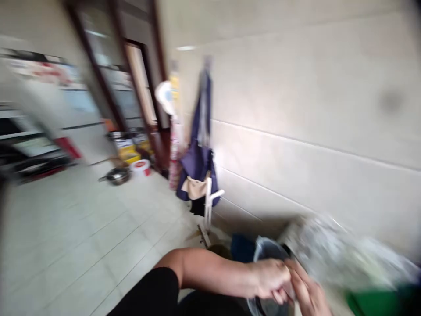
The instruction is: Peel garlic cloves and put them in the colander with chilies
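Note:
My left hand (271, 278) reaches across from the left with its fingers curled closed. Against it, at the bottom right, is my right hand (309, 292), its fingers bent and pressed together. The two hands meet; anything small between them is hidden and smeared by motion. Directly beneath them stands a dark bin (271, 249) with a clear plastic liner around its rim. A crumpled heap of clear plastic (335, 250) lies just beyond my right hand.
A dark blue apron (197, 162) hangs on the tiled wall, with a white stand-like object (208, 202) below. A metal pan (118, 175) and a white-and-red tub (140, 167) sit on the floor. A green object (370, 303) is at the lower right.

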Demonstrator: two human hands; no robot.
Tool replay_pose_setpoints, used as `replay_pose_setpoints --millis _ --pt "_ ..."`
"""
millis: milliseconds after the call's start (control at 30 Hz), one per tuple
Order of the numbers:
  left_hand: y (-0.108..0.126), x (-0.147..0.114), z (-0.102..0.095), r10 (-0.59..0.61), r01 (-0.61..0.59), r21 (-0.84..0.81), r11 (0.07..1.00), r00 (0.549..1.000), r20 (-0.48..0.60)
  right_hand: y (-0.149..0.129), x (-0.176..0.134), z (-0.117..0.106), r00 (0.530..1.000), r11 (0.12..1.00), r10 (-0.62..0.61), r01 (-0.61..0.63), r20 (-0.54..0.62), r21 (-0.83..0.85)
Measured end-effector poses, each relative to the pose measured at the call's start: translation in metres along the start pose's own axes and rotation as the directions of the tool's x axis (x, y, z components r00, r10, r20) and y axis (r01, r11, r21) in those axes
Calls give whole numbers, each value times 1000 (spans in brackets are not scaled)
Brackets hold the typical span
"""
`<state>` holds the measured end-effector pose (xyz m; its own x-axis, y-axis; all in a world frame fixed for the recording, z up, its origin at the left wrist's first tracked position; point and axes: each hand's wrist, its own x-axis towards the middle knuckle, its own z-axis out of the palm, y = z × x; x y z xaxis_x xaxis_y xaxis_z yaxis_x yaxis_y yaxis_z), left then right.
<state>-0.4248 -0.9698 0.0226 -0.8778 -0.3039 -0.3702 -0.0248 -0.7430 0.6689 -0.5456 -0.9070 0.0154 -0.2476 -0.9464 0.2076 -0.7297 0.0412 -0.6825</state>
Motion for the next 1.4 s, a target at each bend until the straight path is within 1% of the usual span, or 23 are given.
replay_pose_setpoints --millis 33,67,133,200,333,433,467,533,600,633,700,767,833,900,967,1033,1100,1133,1200,1300,1400 --pt "-2 7 4 -52 55 66 996 997 -58 3 -12 -4 999 998 51 -51 -14 21" --pt "-4 11 9 -75 83 114 990 995 -68 4 -22 -8 996 991 85 -86 17 101" --pt "-9 16 17 -98 100 139 985 995 -22 6 -34 -12 989 962 144 -144 14 234" --pt "-14 19 23 -141 138 177 975 990 3 10 -44 -18 979 929 202 -182 -29 321" --pt "-33 27 34 -186 166 196 967 978 90 18 -68 -28 956 880 279 -217 -91 422" --pt "-45 35 38 -211 176 241 954 969 126 26 -83 -27 934 817 347 -258 -82 516" --pt "-47 37 38 -218 180 253 951 967 132 30 -86 -25 924 799 369 -262 -98 542" --pt "-48 41 37 -230 187 271 944 963 139 37 -88 -20 888 786 419 -252 -187 564" --pt "-46 44 35 -234 190 279 941 963 134 43 -87 -16 843 804 452 -242 -292 543" --pt "-44 45 34 -232 189 280 941 964 128 46 -85 -15 828 816 456 -243 -326 524" --pt "-39 47 29 -215 178 281 943 971 107 50 -81 -10 827 831 449 -246 -339 500" --pt "-37 49 21 -180 149 285 947 980 83 54 -75 -3 830 813 464 -262 -308 520" --pt "-37 52 10 -146 124 275 953 987 62 59 -67 9 829 783 511 -339 -229 521" --pt "-40 55 -5 -147 134 226 965 988 43 64 -59 25 823 766 554 -445 -126 464" --pt "-43 56 -20 -148 141 151 978 988 35 70 -52 43 813 768 579 -515 -67 381" --pt "-43 54 -33 -94 90 98 991 995 37 76 -47 58 797 775 599 -556 -71 301" --pt "-40 51 -43 -17 14 85 996 1000 26 79 -45 69 778 778 621 -595 -96 204" --pt "-37 49 -47 10 -11 93 996 1000 10 80 -45 73 773 778 626 -610 -104 154" --pt "-33 47 -52 4 1 135 991 999 -37 81 -42 78 775 780 626 -623 -84 65" --pt "-32 50 -57 8 9 202 979 996 -83 82 -36 82 802 802 597 -597 -18 -20" --pt "-39 56 -55 82 -54 251 966 991 -103 83 -33 80 828 829 559 -558 25 -44"
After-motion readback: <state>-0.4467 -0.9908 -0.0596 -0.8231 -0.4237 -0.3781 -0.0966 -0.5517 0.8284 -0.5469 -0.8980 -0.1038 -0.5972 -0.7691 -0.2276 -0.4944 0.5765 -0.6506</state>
